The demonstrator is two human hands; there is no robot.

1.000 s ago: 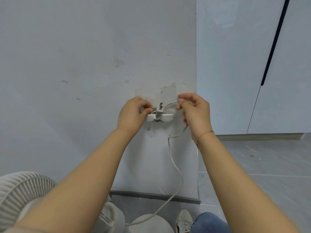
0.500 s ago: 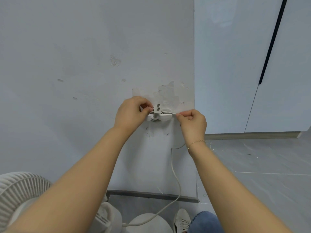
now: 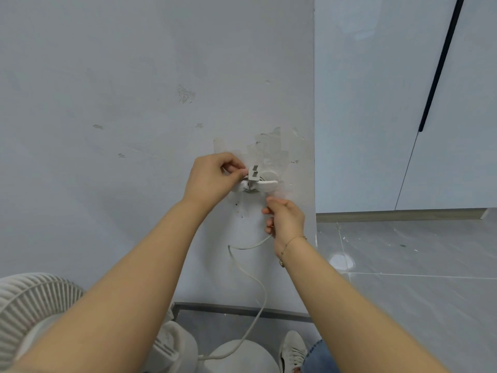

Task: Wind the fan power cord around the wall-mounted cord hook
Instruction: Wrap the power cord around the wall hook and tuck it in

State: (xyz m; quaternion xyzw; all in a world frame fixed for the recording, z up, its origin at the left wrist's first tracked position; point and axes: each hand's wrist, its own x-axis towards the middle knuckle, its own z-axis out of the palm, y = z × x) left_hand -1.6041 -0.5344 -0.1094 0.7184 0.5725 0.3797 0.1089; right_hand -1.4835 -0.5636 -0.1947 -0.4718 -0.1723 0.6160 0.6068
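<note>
The fingers of the left hand are curled and pinch at the left wing of the cord hook, close to the plug, whose two flat prongs stand up above the hook. Whether they pinch the cord turns or the hook itself, I cannot tell. The right hand is at about 5 o'clock from the hook, just below it. Its fingers are curled around the power cord and hold it in a closed grip.

From the right hand the cord hangs in a loose bend toward 7 o'clock, then falls along the wall toward 6 o'clock, down to the round base of the fan on the floor. Some turns seem to lie already behind the wings of the hook.

I judge the cord to be light, thin and soft, but a little springy, so a loose turn can slip off the wings. It is better to hold it near the hook and keep a light tension. The hook looks fixed with an adhesive pad, so a hard pull may tear it off; the left hand at the hook helps against this.

No container is in view, only the fan, with its ribbed grille at 8 o'clock.
</note>
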